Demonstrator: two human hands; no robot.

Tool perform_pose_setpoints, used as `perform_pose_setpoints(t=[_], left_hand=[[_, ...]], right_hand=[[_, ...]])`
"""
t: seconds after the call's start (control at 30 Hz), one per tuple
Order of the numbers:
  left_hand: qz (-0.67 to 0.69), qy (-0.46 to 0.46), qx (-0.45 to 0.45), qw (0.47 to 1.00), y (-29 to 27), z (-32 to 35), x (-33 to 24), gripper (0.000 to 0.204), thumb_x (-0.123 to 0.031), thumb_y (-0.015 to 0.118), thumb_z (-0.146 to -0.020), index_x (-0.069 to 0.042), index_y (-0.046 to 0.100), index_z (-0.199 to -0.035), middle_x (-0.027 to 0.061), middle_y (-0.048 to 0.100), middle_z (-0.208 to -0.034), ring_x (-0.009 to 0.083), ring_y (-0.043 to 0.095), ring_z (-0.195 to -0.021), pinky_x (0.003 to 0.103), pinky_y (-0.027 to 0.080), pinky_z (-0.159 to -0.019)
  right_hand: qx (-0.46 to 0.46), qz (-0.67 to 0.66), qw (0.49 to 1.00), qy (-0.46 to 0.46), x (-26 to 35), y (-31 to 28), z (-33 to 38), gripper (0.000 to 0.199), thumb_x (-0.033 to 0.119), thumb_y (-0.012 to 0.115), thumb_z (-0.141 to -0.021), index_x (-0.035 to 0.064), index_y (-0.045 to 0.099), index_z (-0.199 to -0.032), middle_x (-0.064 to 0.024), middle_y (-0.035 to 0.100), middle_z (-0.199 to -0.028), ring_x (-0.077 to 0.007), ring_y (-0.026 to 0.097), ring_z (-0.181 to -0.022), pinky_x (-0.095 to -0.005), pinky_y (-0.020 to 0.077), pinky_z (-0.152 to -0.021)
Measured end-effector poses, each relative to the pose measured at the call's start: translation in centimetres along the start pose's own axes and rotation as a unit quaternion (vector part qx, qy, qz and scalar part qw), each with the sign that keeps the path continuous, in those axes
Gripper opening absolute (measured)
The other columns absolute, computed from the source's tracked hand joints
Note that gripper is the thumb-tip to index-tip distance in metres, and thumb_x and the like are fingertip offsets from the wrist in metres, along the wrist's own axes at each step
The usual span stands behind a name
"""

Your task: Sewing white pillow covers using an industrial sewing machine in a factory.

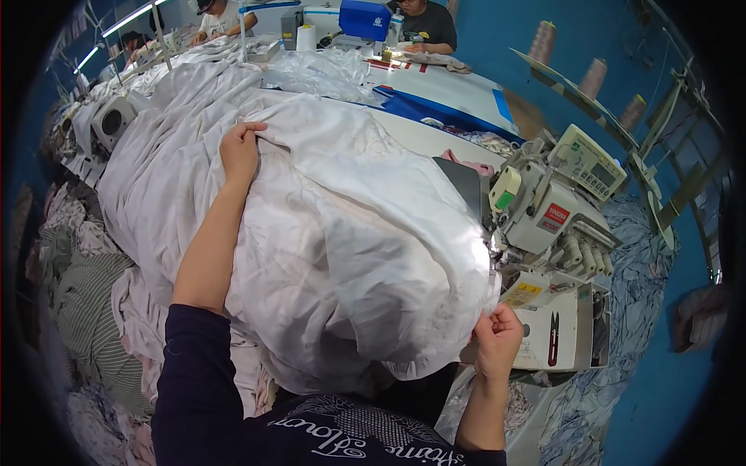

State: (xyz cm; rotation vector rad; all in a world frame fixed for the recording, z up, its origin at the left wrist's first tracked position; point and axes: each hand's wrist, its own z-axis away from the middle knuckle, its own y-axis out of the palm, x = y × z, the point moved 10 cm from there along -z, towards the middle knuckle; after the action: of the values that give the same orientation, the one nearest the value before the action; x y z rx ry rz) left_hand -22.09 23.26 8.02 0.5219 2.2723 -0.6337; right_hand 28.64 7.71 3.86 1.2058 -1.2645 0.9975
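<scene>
A large white cloth [326, 233] lies in loose folds over the table in front of me and hangs toward my lap. My left hand [241, 151] is closed on a fold of it at the upper left, arm stretched forward. Low on the right, my right hand [497, 338] pinches the cloth's edge, just in front of the sewing machine [536, 210]. The cloth's right edge reaches the machine's lit needle area, where folds hide the needle and foot.
Red-handled thread snips [553, 339] lie on the machine's white side tray. Thread cones [542, 43] stand on a rack at upper right. Striped fabric [97, 318] is heaped at left, bluish fabric [633, 272] at right. Across the table, people work beside a blue machine [365, 19].
</scene>
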Motion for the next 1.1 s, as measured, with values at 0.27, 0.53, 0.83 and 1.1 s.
perform_pose_setpoints(t=[0.27,0.53,0.83,1.1], left_hand=[[0.085,-0.052,-0.034,0.994,-2.5,-0.3,3.1,0.022,-0.004,0.048,-0.082,-0.005,0.069,-0.08,0.0071,0.067,-0.08,0.0141,0.059,-0.075,0.023,0.043,-0.072],[0.027,-0.116,0.073,0.99,-2.8,-0.1,5.4,0.019,-0.003,0.049,-0.082,-0.005,0.068,-0.082,0.0045,0.061,-0.069,0.0134,0.054,-0.064,0.025,0.042,-0.063],[0.079,0.354,0.358,0.86,2.5,11.1,-19.6,0.043,-0.022,0.071,-0.071,-0.015,0.059,-0.112,0.0134,0.049,-0.125,0.0297,0.045,-0.118,0.045,0.034,-0.099],[0.03,0.324,0.459,0.827,4.5,17.1,-15.6,0.042,-0.037,0.069,-0.073,-0.013,0.061,-0.106,0.0087,0.05,-0.124,0.0254,0.044,-0.12,0.048,0.022,-0.106]], right_hand=[[-0.022,0.027,0.999,0.011,0.5,-0.2,0.4,0.006,0.003,0.062,-0.083,-0.0019,0.058,-0.083,-0.0013,0.059,-0.062,-0.0048,0.051,-0.049,-0.0181,0.0398,-0.048],[-0.032,0.049,0.998,0.022,0.3,-0.1,0.3,0.006,0.002,0.063,-0.08,-0.0002,0.06,-0.085,0.0003,0.06,-0.065,-0.0043,0.051,-0.051,-0.0181,0.0399,-0.049],[-0.048,0.089,0.995,0.016,0.1,-0.8,0.5,0.009,0.005,0.063,-0.081,-0.001,0.06,-0.087,-0.001,0.062,-0.069,-0.0055,0.053,-0.053,-0.0195,0.0419,-0.05],[-0.051,0.1,0.994,0.017,0.2,-0.2,0.6,0.01,0.003,0.062,-0.082,-0.0017,0.06,-0.09,-0.0015,0.063,-0.075,-0.0056,0.055,-0.059,-0.0197,0.0429,-0.053]])
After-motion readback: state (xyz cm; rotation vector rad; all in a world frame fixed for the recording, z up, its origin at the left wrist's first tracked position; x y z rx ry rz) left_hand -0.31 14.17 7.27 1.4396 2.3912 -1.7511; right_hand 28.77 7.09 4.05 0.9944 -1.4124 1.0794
